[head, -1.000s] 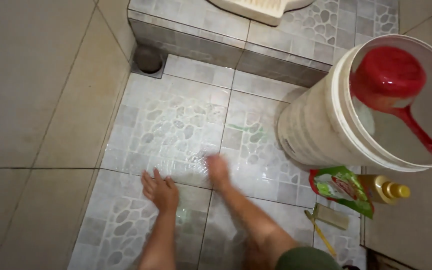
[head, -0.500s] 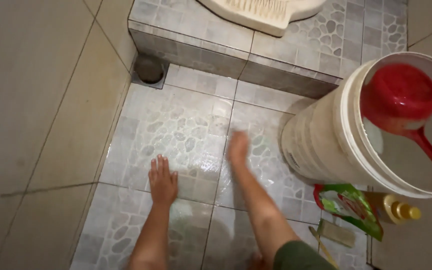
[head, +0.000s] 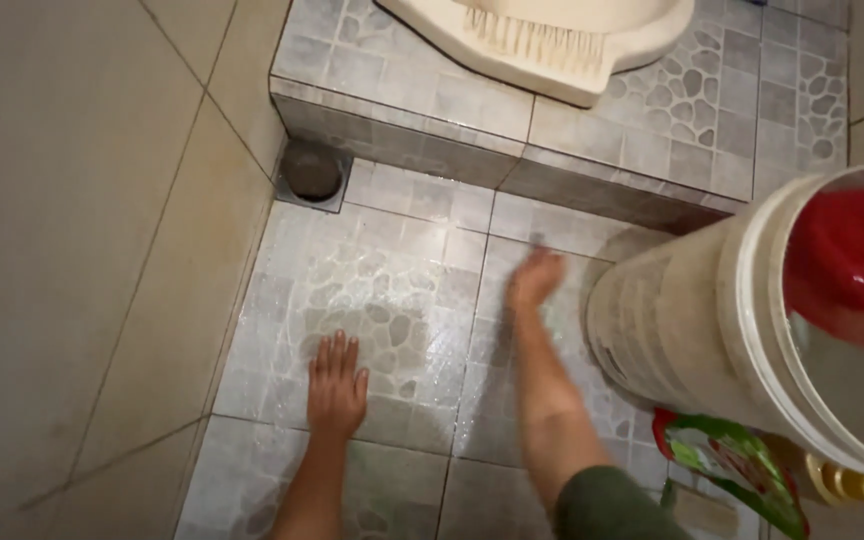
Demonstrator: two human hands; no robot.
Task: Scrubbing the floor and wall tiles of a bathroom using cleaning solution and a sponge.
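Our left hand (head: 336, 385) lies flat w/ fingers (head: 337, 352) spread wide on the wet pebble-pattern floor (head: 392, 270), holding nothing. Our right hand (head: 535, 278) is blurred, fingers' state can't be told, on the floor just beside the white bucket (head: 672, 320) w/ red dipper (head: 847, 262). Drain (head: 312, 172) near the step.

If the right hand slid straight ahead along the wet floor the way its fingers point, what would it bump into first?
Most likely the tiled step just ahead of the right hand; the white bucket stands off to its side.
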